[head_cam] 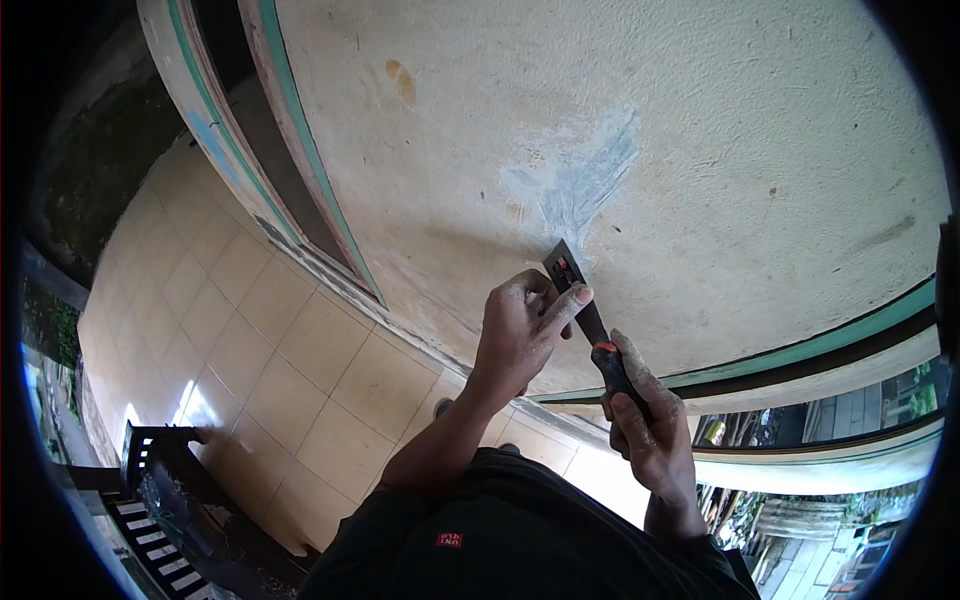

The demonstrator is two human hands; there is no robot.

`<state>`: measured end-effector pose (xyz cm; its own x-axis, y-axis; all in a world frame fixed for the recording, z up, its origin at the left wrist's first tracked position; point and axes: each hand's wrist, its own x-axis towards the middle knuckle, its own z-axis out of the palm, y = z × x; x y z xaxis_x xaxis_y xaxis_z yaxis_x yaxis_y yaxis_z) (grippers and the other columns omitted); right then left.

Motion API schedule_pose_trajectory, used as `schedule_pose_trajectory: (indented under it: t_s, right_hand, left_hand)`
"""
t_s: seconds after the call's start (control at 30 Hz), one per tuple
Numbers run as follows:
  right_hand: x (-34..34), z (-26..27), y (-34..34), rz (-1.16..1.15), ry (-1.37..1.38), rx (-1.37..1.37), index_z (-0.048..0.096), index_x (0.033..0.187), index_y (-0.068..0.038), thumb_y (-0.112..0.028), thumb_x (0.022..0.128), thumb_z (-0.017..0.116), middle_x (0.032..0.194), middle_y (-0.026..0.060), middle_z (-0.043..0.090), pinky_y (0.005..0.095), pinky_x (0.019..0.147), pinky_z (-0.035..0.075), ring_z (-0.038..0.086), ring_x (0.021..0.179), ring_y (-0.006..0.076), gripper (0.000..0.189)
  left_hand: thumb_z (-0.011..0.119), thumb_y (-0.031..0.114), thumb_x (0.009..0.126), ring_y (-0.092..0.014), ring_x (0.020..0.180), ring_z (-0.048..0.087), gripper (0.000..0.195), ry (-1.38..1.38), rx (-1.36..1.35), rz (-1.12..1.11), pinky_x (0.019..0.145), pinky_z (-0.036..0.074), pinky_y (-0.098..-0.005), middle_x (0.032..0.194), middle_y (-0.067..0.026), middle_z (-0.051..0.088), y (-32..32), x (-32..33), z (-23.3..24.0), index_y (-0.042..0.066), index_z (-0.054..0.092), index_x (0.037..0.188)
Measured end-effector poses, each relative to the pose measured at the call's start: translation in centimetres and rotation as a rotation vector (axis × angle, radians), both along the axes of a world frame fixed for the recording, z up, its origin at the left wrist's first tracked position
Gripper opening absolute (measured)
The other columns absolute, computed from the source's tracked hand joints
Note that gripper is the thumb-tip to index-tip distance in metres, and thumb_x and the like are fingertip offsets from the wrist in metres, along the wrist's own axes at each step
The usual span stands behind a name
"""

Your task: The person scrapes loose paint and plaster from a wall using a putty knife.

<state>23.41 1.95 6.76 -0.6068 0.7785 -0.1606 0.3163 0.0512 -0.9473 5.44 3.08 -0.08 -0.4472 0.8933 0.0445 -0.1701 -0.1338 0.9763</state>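
My right hand (649, 427) is wrapped around the black handle of a wall scraper (592, 319) with an orange ring near the grip. My left hand (525, 315) pinches the scraper close to its head, its thumb across the shaft. Pale dust coats the fingers of both hands. The flat metal blade points up toward the cream plastered wall (712, 135), at the lower end of a scraped bluish-white patch (581, 180). Whether the blade edge touches the plaster I cannot tell.
A doorway with a green-edged frame (315, 157) opens at the left. Beige floor tiles (307, 360) run along the wall base. A dark wooden bench (202, 525) stands at lower left. To the right, a window pane (832, 405) has a green-trimmed frame.
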Motion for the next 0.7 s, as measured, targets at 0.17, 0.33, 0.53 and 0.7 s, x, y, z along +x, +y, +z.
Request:
schedule_pose_trajectory:
  t_s: [0.17,0.33,0.53,0.7]
  right_hand:
    - [-1.7,-0.9,0.7,0.009,-0.049,0.097,0.038,0.142,0.001,-0.009,0.099,0.048,0.092,0.0123,0.061,0.026,0.066,0.043,0.047,0.07,0.009,0.046]
    - [-2.3,-1.7,0.3,0.083,-0.104,0.042,0.03,0.147,-0.004,-0.003,0.098,0.045,0.086,0.0144,0.058,0.0263,0.064,0.044,0.048,0.067,0.0102,0.051]
    - [-2.6,-4.0,0.0,0.027,-0.1,0.236,0.023,0.149,0.0,-0.012,0.102,0.039,0.071,0.0026,0.048,0.0228,0.053,0.035,0.038,0.06,0.0058,0.051]
    - [-2.2,-3.7,-0.7,0.095,-0.103,0.154,0.021,0.15,-0.001,-0.006,0.101,0.038,0.073,0.0052,0.052,0.0228,0.056,0.037,0.039,0.061,0.0063,0.052]
  left_hand:
    - [0.063,0.033,0.093,-0.005,0.037,0.037,0.036,-0.296,-0.041,-0.202,0.035,0.026,-0.022,0.055,-0.0043,0.053,0.4,-0.5,-1.2,0.003,0.054,0.076]
    - [0.065,0.036,0.092,-0.005,0.037,0.039,0.038,-0.391,0.012,-0.073,0.033,0.027,-0.0225,0.051,-0.0014,0.051,-0.1,-0.6,-1.0,0.002,0.058,0.078]
    - [0.066,0.027,0.092,-0.005,0.04,0.043,0.03,-0.423,0.044,-0.057,0.036,0.03,-0.0222,0.056,-0.0015,0.054,0.6,0.1,-1.4,0.002,0.058,0.078]
    - [0.059,0.025,0.096,-0.007,0.042,0.049,0.025,-0.439,0.036,0.014,0.033,0.037,-0.0222,0.062,-0.0042,0.056,-0.2,0.8,-2.2,0.002,0.055,0.085]
